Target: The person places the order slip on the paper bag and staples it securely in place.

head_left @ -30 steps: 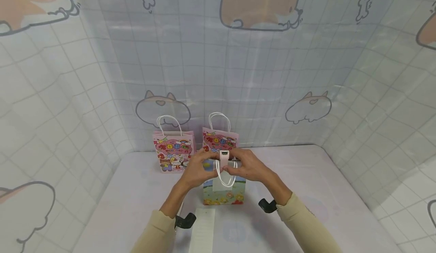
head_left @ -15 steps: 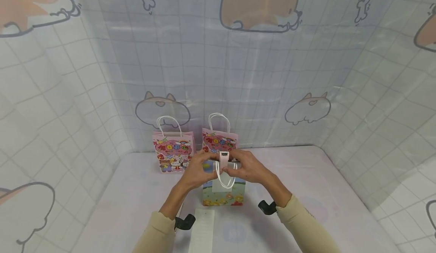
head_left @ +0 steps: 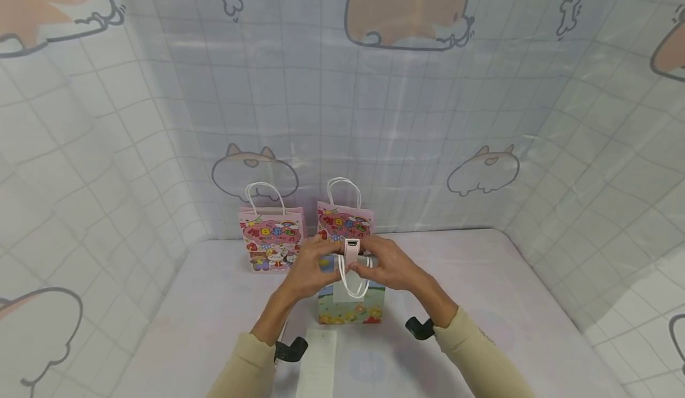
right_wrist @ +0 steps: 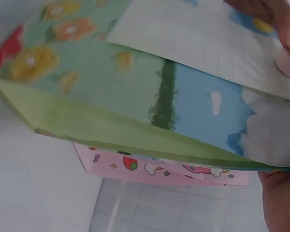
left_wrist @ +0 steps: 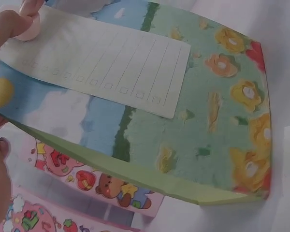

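A green floral paper bag point(head_left: 350, 312) with white cord handles point(head_left: 355, 296) stands upright on the table. Against its upper front lies a lined paper slip point(left_wrist: 121, 65) with a row of small boxes. At the bag's top edge is a small pink stapler point(head_left: 351, 253), its dark slotted end facing up. My left hand point(head_left: 316, 267) pinches it from the left, thumb below and fingers behind. From the right, my right hand point(head_left: 393, 262) grips the same stapler in a like way. Where its jaws meet the paper is hidden by my fingers.
Two pink cartoon paper bags stand at the back: one at left point(head_left: 273, 237), the other point(head_left: 345, 216) right behind the floral bag. A long white paper strip point(head_left: 318, 362) lies at the table's front, beside my left sleeve. Patterned curtain walls point(head_left: 342, 106) surround the table.
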### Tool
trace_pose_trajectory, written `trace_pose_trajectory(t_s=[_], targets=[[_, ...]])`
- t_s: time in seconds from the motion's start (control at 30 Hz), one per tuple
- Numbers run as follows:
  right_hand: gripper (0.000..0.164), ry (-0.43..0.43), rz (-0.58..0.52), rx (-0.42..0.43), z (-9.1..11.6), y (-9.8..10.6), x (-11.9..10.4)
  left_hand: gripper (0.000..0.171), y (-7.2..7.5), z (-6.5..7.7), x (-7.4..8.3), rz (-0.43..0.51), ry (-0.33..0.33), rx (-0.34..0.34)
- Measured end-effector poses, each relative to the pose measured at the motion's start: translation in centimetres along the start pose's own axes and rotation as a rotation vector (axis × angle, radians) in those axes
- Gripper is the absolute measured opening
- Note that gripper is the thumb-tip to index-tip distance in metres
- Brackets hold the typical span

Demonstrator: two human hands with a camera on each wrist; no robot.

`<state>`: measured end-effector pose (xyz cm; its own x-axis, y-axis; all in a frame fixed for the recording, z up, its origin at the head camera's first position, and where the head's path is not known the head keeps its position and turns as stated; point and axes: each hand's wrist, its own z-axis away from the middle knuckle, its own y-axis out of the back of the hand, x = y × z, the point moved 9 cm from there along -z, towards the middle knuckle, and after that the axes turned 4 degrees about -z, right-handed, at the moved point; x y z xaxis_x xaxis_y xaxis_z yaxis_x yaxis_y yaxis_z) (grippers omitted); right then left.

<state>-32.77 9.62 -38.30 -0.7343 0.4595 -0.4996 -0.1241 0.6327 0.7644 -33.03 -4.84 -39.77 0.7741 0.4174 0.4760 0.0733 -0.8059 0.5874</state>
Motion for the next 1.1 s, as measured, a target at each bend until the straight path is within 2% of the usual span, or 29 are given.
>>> trace_pose_trajectory(t_s=[0.1, 0.23, 0.5, 0.7, 1.1], targets=[[0.026, 0.012, 0.016, 0.002, 0.0, -0.1, -0.1, 0.037, 0.0, 0.1, 0.1, -0.010, -0.028, 0.016], [0.028, 0.009, 0.017, -0.003, -0.1, 0.0, -0.2, 0.036, 0.1, 0.1, -0.1, -0.003, -0.027, 0.020], [0.029, -0.035, -0.025, -0.021, -0.1, -0.1, 0.4, 0.036, 0.0, 0.3, -0.6, 0.026, 0.049, -0.005], [0.031, -0.068, -0.047, -0.021, 0.0, -0.2, 0.7, 0.038, 0.1, 0.6, -0.6, 0.017, 0.086, 0.003], [0.035, -0.106, -0.072, -0.022, 0.1, 0.2, 0.9, 0.057, 0.3, 1.3, -1.0, 0.018, 0.165, -0.033]])
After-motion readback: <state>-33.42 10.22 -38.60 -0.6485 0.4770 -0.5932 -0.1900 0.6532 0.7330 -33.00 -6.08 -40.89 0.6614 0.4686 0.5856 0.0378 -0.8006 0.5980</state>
